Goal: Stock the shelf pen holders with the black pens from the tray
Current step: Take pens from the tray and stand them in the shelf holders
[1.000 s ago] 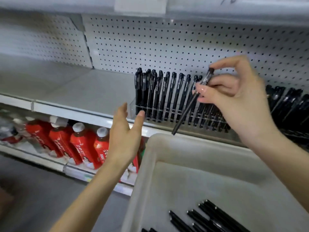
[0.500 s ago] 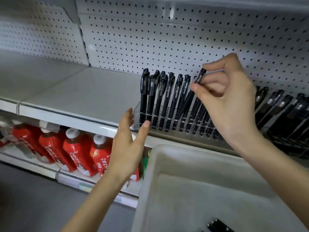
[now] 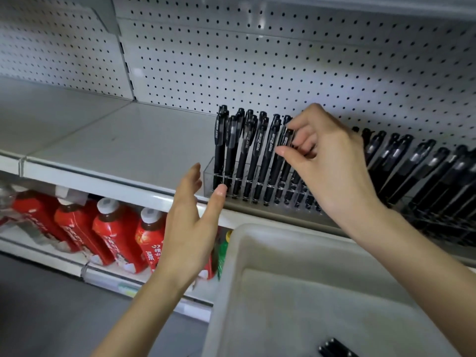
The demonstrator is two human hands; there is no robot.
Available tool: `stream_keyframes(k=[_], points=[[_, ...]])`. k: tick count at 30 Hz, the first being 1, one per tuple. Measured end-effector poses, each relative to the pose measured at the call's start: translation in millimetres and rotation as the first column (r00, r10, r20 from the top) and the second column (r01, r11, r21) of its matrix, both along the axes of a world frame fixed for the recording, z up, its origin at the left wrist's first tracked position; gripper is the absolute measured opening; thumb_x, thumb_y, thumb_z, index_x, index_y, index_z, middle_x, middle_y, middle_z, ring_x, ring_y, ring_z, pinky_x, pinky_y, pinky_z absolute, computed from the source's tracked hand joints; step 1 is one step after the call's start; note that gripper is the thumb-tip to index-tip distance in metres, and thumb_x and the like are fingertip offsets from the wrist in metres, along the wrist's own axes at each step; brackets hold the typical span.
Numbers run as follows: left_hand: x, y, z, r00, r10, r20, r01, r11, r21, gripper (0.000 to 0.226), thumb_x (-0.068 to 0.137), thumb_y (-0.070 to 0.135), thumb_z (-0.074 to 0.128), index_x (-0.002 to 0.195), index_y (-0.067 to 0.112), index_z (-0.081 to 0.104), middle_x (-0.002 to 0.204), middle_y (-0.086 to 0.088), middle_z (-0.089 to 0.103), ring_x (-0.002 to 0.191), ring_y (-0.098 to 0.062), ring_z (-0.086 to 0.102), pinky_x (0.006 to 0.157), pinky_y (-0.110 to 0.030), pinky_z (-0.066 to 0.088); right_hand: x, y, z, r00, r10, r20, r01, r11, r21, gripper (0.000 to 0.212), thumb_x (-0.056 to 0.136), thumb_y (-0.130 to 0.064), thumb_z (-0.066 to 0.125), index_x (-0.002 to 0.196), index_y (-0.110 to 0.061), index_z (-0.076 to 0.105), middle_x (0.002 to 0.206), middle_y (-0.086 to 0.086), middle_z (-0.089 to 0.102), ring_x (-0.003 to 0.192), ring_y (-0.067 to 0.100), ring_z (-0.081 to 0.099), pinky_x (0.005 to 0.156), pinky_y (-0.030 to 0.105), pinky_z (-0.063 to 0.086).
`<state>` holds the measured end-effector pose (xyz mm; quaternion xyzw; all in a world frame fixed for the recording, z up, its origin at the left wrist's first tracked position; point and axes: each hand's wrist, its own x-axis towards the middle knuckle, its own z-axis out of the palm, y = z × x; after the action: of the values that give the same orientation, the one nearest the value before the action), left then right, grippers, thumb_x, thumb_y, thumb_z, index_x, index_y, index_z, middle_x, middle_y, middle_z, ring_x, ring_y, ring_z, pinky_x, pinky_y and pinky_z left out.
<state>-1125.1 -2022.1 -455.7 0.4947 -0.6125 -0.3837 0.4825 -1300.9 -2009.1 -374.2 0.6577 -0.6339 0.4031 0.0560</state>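
My right hand [image 3: 332, 161] pinches a black pen [image 3: 286, 139] near its top, its lower end down in the clear pen holder [image 3: 209, 173] on the shelf [image 3: 128, 150]. The hand hides the slots behind it. My left hand [image 3: 190, 228] hovers with its fingers [image 3: 192, 176] spread wide, holding nothing. The frame edge cuts off the tray's [image 3: 231, 279] pens [image 3: 334, 349].
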Motion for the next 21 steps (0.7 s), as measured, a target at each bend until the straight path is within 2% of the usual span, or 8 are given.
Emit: stream_keyframes(k=[5, 9, 11, 12, 14, 17, 19, 21], points=[[3.6, 14.7, 14.6, 1.000, 0.007, 0.013, -0.006, 1.000, -0.021, 0.063, 0.084, 0.055, 0.046, 0.143, 0.035, 0.032, 0.142, 0.019, 0.040, 0.127, 0.008, 0.037, 0.109, -0.032, 0.033, -3.2, 2.5, 1.7, 1.000, -0.005, -0.003, 0.005, 1.000, 0.010, 0.033, 0.081, -0.022, 0.073, 0.109, -0.017, 0.056, 0.084, -0.002, 0.058, 0.073, 0.007, 0.056, 0.072, 0.027, 0.050], [8.1, 42.4, 21.6, 0.996, -0.020, 0.089, 0.019, 1.000, 0.014, 0.053, 0.089, 0.047, 0.048, 0.139, 0.035, 0.037, 0.135, 0.020, 0.044, 0.118, 0.011, 0.042, 0.096, -0.014, 0.036, -6.4, 21.8, 11.4, 1.000, 0.005, 0.015, -0.006, 0.997, 0.081, 0.037, 0.082, -0.024, 0.071, 0.115, -0.021, 0.054, 0.084, -0.009, 0.057, 0.073, -0.005, 0.055, 0.066, 0.003, 0.043], [11.7, 65.7, 18.9, 0.984, -0.097, 0.149, 0.085, 0.993, 0.085, 0.057, 0.086, 0.055, 0.049, 0.139, 0.038, 0.037, 0.133, 0.020, 0.042, 0.118, 0.009, 0.041, 0.095, -0.012, 0.034, -10.9, 42.3, 16.5, 0.997, 0.040, 0.068, -0.048, 0.991, 0.126, 0.033, 0.081, -0.026, 0.072, 0.110, -0.024, 0.056, 0.082, -0.012, 0.058, 0.071, -0.004, 0.057, 0.064, 0.000, 0.041], [14.3, 77.3, 16.3, 0.975, -0.136, 0.178, 0.117, 0.987, 0.114, 0.061, 0.084, 0.061, 0.048, 0.140, 0.039, 0.035, 0.134, 0.020, 0.040, 0.123, 0.005, 0.039, 0.101, -0.019, 0.034, -13.9, 54.7, 17.3, 0.992, 0.063, 0.110, -0.081, 0.983, 0.163, 0.029, 0.080, -0.028, 0.072, 0.105, -0.025, 0.058, 0.080, -0.011, 0.059, 0.071, -0.001, 0.058, 0.065, 0.004, 0.044], [19.6, 99.2, 11.1, 0.958, -0.175, 0.225, 0.144, 0.979, 0.148, 0.070, 0.081, 0.069, 0.044, 0.142, 0.038, 0.031, 0.140, 0.020, 0.036, 0.130, 0.003, 0.034, 0.108, -0.028, 0.030, -21.5, 80.9, 11.7, 0.973, 0.098, 0.207, -0.153, 0.951, 0.269, 0.023, 0.077, -0.031, 0.073, 0.095, -0.025, 0.061, 0.078, -0.005, 0.062, 0.068, 0.010, 0.061, 0.065, 0.023, 0.052], [22.4, 121.3, 5.8, 0.953, -0.185, 0.240, 0.133, 0.967, 0.218, 0.078, 0.073, 0.067, 0.040, 0.144, 0.037, 0.030, 0.145, 0.016, 0.036, 0.131, 0.001, 0.033, 0.105, -0.026, 0.028, -39.5, 123.7, -11.4, 0.950, 0.049, 0.307, -0.181, 0.890, 0.417, 0.020, 0.075, -0.039, 0.070, 0.085, -0.023, 0.064, 0.076, 0.000, 0.067, 0.067, 0.019, 0.063, 0.065, 0.040, 0.055], [19.4, 131.3, 4.4, 0.949, -0.194, 0.249, 0.132, 0.960, 0.246, 0.083, 0.067, 0.065, 0.037, 0.145, 0.035, 0.030, 0.146, 0.014, 0.035, 0.129, -0.002, 0.033, 0.102, -0.024, 0.026, -55.0, 153.9, -28.3, 0.951, -0.026, 0.309, -0.143, 0.847, 0.512, 0.036, 0.065, -0.057, 0.061, 0.083, -0.026, 0.065, 0.076, -0.003, 0.064, 0.069, 0.015, 0.060, 0.073, 0.044, 0.053], [15.7, 139.7, 3.7, 0.946, -0.191, 0.263, 0.126, 0.961, 0.247, 0.085, 0.068, 0.064, 0.036, 0.146, 0.035, 0.025, 0.149, 0.014, 0.031, 0.131, -0.003, 0.030, 0.102, -0.023, 0.024, -68.1, 183.1, -43.0, 0.952, -0.112, 0.285, -0.106, 0.753, 0.649, 0.052, 0.056, -0.066, 0.053, 0.091, -0.029, 0.064, 0.084, -0.006, 0.061, 0.076, 0.009, 0.058, 0.080, 0.040, 0.053]])
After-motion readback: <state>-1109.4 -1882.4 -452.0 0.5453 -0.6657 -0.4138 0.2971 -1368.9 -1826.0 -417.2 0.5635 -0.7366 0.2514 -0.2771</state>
